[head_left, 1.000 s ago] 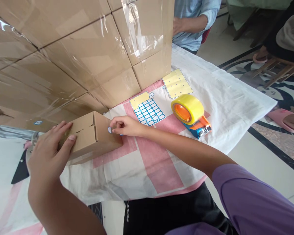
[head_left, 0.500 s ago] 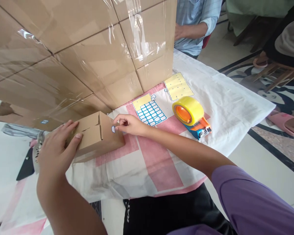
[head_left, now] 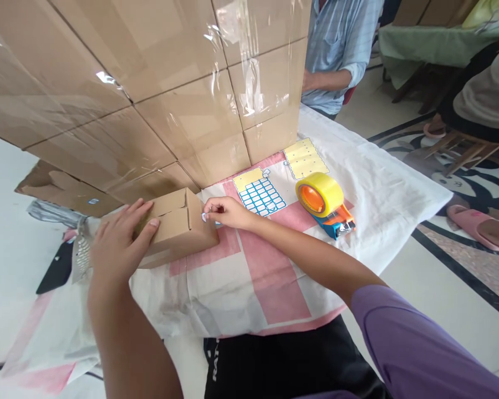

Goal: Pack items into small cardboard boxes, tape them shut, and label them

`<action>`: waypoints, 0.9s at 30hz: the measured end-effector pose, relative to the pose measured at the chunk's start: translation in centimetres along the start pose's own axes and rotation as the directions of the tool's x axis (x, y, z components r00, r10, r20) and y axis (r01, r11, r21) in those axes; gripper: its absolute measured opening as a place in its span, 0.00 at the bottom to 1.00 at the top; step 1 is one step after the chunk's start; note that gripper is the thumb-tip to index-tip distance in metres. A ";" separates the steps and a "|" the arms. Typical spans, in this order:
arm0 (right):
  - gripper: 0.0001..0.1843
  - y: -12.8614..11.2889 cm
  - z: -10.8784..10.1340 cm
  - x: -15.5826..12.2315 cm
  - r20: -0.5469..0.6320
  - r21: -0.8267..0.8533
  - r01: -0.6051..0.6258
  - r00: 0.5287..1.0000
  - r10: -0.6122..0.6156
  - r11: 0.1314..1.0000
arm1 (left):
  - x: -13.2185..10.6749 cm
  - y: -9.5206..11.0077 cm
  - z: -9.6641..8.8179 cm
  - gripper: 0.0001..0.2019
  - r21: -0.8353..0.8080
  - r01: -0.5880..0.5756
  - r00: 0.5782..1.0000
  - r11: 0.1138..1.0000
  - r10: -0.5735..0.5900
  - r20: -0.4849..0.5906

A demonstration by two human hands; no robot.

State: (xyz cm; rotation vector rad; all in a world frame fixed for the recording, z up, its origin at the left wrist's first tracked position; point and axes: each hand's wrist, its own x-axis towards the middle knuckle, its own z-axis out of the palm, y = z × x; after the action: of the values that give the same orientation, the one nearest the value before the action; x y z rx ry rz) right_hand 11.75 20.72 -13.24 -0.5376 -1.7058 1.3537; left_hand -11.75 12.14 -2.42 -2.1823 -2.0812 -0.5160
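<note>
A small closed cardboard box (head_left: 172, 242) lies on the tabletop with its flap seam facing up. My left hand (head_left: 118, 241) rests across its left end, thumb on top and fingers spread over the far side, holding it steady. At the box's right end, my right hand (head_left: 229, 213) has thumb and forefinger pinched around a small white sticker with a blue edge (head_left: 204, 216). The sticker is close to the end face; whether it touches is unclear. Just beyond my right hand lies a yellow-backed sheet of blue-edged stickers (head_left: 261, 198), part of it peeled bare.
A tall stack of taped cartons (head_left: 183, 111) rises behind the box. On the right stand a tape dispenser with a yellow roll (head_left: 335, 191) and another yellow sheet (head_left: 306, 159). A cloth (head_left: 216, 288) covers the table. A person in a blue shirt (head_left: 336, 50) sits beyond the stack.
My view has shifted, so the box, hands and stack appear further right. My left hand remains on the box, and my right hand still pinches the sticker by its end.
</note>
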 end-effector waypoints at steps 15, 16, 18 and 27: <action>0.04 -4.3 -13.5 4.5 -0.462 -0.771 -0.581 0.792 0.400 0.260 | 0.0 0.3 0.3 0.27 0.002 0.029 1.000 1.000 -0.029 0.003; 0.06 -3.8 -13.4 5.2 -0.466 -0.784 -0.588 0.770 0.435 0.201 | -0.1 0.3 0.3 0.28 0.002 0.027 1.000 1.000 -0.027 0.000; 0.11 -2.9 -13.1 6.2 -0.470 -0.802 -0.589 0.725 0.503 0.101 | -0.2 0.2 0.3 0.28 -0.001 0.021 1.000 1.000 -0.021 -0.001; 0.10 -3.4 -14.9 7.4 -0.429 -0.819 -0.569 0.689 0.584 0.069 | -0.3 0.2 0.4 0.27 -0.030 0.028 1.000 0.999 -0.029 -0.007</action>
State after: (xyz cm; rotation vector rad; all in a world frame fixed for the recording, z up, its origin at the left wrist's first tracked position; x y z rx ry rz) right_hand 20.78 33.61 -6.97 -2.1214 -2.2975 0.6010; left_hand -11.45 11.96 -2.85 -2.1663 -2.1175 -0.5599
